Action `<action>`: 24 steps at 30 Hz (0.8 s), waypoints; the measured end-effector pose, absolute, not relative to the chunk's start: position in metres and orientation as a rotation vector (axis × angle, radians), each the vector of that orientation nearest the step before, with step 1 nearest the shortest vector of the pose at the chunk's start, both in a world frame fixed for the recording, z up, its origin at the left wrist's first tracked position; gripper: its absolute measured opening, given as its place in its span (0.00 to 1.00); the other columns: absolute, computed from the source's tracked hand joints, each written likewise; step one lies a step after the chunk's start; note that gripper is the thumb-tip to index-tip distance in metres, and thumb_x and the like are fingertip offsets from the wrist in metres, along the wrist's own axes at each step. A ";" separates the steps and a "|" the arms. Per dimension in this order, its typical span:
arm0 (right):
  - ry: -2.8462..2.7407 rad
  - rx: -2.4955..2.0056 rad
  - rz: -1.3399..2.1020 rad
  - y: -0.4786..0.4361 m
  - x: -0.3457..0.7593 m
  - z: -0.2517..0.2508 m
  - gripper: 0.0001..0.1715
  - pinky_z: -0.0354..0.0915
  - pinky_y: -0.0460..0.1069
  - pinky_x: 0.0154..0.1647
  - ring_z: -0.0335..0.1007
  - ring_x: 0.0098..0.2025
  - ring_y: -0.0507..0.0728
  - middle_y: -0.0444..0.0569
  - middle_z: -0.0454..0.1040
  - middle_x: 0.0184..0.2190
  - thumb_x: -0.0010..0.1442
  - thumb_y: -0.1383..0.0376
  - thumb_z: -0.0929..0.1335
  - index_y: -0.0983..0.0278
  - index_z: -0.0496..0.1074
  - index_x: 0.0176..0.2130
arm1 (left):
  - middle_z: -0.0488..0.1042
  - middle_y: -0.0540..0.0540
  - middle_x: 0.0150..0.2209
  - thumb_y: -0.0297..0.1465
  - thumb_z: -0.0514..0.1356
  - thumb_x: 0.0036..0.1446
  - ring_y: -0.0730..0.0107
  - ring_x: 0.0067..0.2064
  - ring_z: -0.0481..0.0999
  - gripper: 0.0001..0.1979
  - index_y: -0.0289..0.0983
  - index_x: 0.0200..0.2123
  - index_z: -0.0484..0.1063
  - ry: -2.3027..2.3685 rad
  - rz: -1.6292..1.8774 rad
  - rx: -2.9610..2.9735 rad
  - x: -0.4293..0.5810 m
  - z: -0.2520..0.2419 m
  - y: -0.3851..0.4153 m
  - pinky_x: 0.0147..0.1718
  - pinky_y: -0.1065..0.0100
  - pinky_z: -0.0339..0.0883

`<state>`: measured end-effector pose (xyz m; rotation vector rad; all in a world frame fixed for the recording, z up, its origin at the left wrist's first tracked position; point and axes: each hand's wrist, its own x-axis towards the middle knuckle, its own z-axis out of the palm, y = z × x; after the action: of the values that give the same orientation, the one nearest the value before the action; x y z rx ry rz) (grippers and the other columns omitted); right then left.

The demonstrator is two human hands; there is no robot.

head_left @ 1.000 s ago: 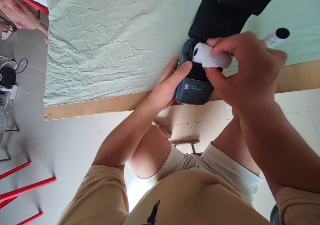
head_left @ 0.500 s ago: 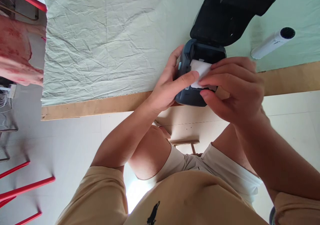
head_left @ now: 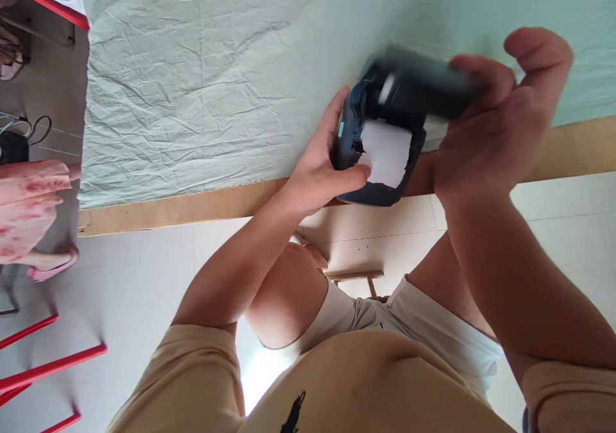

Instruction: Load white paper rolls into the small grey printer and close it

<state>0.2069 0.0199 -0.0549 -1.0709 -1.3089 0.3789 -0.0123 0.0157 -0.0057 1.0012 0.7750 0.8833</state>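
Note:
A small dark blue printer [head_left: 351, 131] sits at the near edge of the table. My left hand [head_left: 322, 170] grips its left side, thumb pressing down a strip of white paper [head_left: 385, 154] that sticks out over the front. My right hand [head_left: 500, 118] holds the printer's black lid [head_left: 423, 86], which is blurred by motion and lies low over the body, with the little finger and another finger raised.
A wrinkled pale green cloth [head_left: 216, 80] covers the table, with a bare brown strip [head_left: 183, 205] along the near edge. Red metal bars [head_left: 52, 359] stand on the floor at lower left. A person in pink [head_left: 29, 208] is at the far left.
The paper roll went from my right hand into the printer, and its end was pulled out over the front. My right hand then moved up to the lid and swung it down.

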 end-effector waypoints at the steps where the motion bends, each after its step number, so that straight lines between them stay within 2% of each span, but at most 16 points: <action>1: -1.283 -1.090 0.370 0.019 0.207 -0.055 0.28 0.79 0.65 0.53 0.85 0.60 0.70 0.51 0.82 0.52 0.76 0.40 0.55 0.43 0.65 0.65 | 0.84 0.48 0.50 0.30 0.76 0.49 0.58 0.49 0.87 0.58 0.47 0.81 0.58 0.763 0.872 0.992 -0.013 -0.007 0.017 0.50 0.61 0.82; 4: -1.394 -1.096 0.441 0.019 0.208 -0.055 0.36 0.80 0.64 0.51 0.86 0.55 0.68 0.53 0.83 0.52 0.73 0.30 0.58 0.47 0.69 0.63 | 0.85 0.47 0.54 0.32 0.79 0.48 0.54 0.57 0.88 0.58 0.49 0.79 0.61 0.770 0.895 0.982 -0.012 -0.012 0.021 0.55 0.60 0.84; 6: -1.552 -1.040 0.519 0.020 0.206 -0.055 0.37 0.81 0.62 0.48 0.84 0.50 0.65 0.50 0.82 0.53 0.72 0.28 0.64 0.45 0.71 0.65 | 0.86 0.48 0.55 0.36 0.81 0.50 0.51 0.63 0.88 0.50 0.52 0.74 0.68 0.797 0.948 0.982 -0.010 -0.013 0.020 0.57 0.57 0.85; 8: -1.637 -0.995 0.524 0.021 0.205 -0.057 0.37 0.81 0.59 0.43 0.81 0.44 0.61 0.46 0.81 0.52 0.71 0.30 0.68 0.44 0.71 0.67 | 0.86 0.49 0.52 0.42 0.82 0.56 0.50 0.63 0.89 0.36 0.51 0.65 0.75 0.821 0.960 0.970 -0.008 -0.012 0.018 0.56 0.56 0.87; 10: -1.656 -1.013 0.517 0.021 0.205 -0.061 0.41 0.80 0.58 0.41 0.80 0.41 0.60 0.45 0.81 0.49 0.69 0.28 0.69 0.44 0.69 0.69 | 0.85 0.49 0.47 0.47 0.80 0.63 0.50 0.61 0.90 0.24 0.48 0.56 0.79 0.846 0.941 0.940 -0.007 -0.008 0.016 0.53 0.56 0.87; 13: -1.655 -1.075 0.549 0.022 0.207 -0.067 0.47 0.82 0.60 0.43 0.80 0.41 0.61 0.45 0.80 0.47 0.66 0.23 0.67 0.44 0.66 0.70 | 0.84 0.50 0.42 0.49 0.78 0.66 0.53 0.56 0.91 0.19 0.46 0.49 0.79 0.848 0.877 0.938 -0.007 -0.003 0.014 0.49 0.59 0.86; 18: -1.677 -1.086 0.533 0.025 0.212 -0.070 0.48 0.83 0.61 0.46 0.82 0.44 0.63 0.47 0.81 0.50 0.63 0.22 0.69 0.44 0.68 0.69 | 0.81 0.51 0.39 0.45 0.78 0.65 0.60 0.45 0.87 0.16 0.46 0.44 0.78 0.792 0.914 0.908 -0.006 0.002 0.011 0.45 0.60 0.81; 24: -1.701 -1.142 0.534 0.027 0.213 -0.069 0.46 0.84 0.61 0.48 0.83 0.48 0.64 0.48 0.82 0.55 0.64 0.27 0.71 0.44 0.66 0.70 | 0.75 0.51 0.37 0.41 0.72 0.71 0.66 0.41 0.85 0.12 0.44 0.44 0.74 0.805 0.963 0.897 0.001 0.001 0.009 0.42 0.64 0.77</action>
<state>0.2133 0.0274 -0.0688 -1.1415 -1.7011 0.5336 0.0012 0.0087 0.0011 0.8969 0.8048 0.9626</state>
